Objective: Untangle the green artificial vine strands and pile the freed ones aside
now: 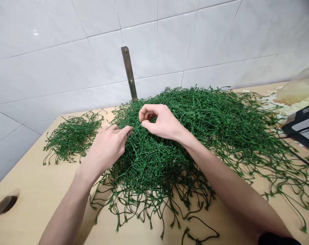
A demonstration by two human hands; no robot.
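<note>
Indoor craft-work spot; home or workshop, cannot tell which. Clues: big pile of green artificial-looking stems [221,117] in bulk, on wood-look tabletop [37,190]; smaller pile [72,136] of same left of big pile; white petal-like pieces [282,110] right of big pile, clear plastic [298,86] by them; metal strip [129,73] and glossy white tiled wall [159,44] behind big pile.

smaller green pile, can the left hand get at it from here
Probably yes: the smaller green pile lies close beside the left hand, and nothing visible stands between them.
</note>
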